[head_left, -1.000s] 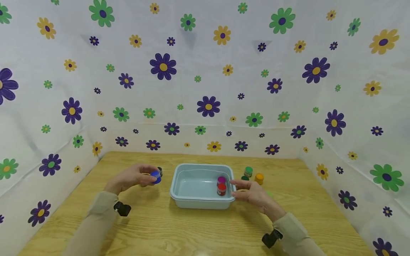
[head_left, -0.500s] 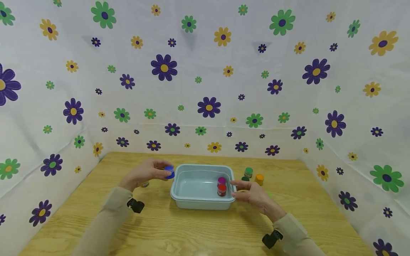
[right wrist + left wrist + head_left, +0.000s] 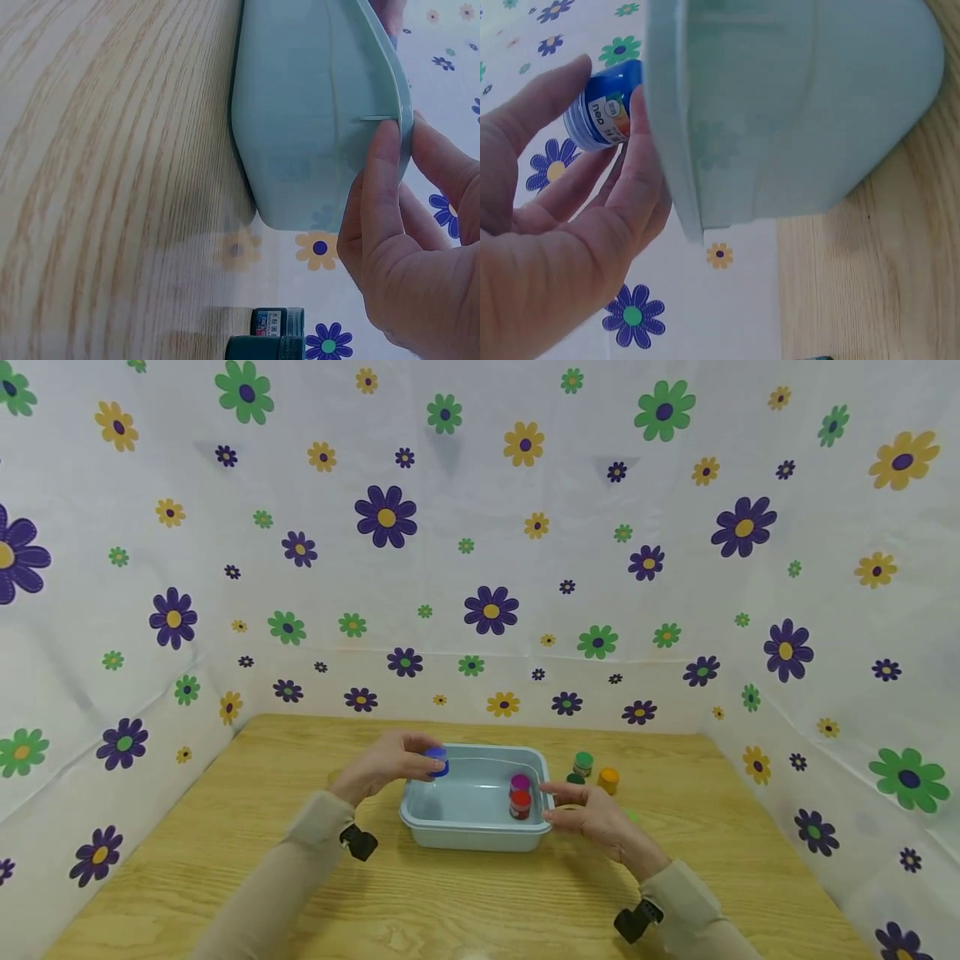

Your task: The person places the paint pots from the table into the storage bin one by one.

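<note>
A: Where is the blue jar (image 3: 437, 762) held?
B: In the left hand (image 3: 384, 766), over the far left corner of the tub (image 3: 474, 838).
A: And by the right hand (image 3: 594, 818)?
B: The right rim (image 3: 398, 75) is pinched.

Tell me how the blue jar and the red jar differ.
The blue jar is held in the left grip; the red jar stands unheld in the tub. The blue jar is near the tub's left end, the red jar near its right. Both are small and round.

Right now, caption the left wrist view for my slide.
Left hand holds labelled blue jar, partly hidden behind plastic tub.
</note>
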`<state>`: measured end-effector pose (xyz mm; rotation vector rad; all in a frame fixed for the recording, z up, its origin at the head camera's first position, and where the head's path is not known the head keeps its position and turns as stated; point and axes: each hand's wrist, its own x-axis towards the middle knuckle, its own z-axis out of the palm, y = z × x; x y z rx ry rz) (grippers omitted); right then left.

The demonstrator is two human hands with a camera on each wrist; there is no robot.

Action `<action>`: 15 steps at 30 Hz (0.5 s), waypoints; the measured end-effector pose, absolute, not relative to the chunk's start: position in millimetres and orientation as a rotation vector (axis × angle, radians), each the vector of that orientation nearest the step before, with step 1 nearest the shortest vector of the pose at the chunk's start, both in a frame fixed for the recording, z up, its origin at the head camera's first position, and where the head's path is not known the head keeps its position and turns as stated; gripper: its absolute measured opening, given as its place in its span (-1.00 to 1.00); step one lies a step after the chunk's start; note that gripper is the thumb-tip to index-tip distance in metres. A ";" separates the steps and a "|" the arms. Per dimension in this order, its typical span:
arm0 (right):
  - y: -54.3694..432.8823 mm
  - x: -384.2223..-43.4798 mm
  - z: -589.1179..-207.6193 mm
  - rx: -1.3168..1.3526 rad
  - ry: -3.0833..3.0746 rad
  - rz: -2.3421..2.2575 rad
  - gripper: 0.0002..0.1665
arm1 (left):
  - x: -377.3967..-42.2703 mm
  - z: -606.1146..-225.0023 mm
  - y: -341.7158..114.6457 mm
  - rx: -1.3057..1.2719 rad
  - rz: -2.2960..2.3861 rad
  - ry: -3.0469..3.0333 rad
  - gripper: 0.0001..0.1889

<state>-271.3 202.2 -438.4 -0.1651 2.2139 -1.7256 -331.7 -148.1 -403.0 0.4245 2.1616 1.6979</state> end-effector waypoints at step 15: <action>201.5 -270.0 -436.9 -0.141 2.216 -1.735 -0.32 | -330.0 -413.9 -97.1 0.221 1.709 2.298 -0.62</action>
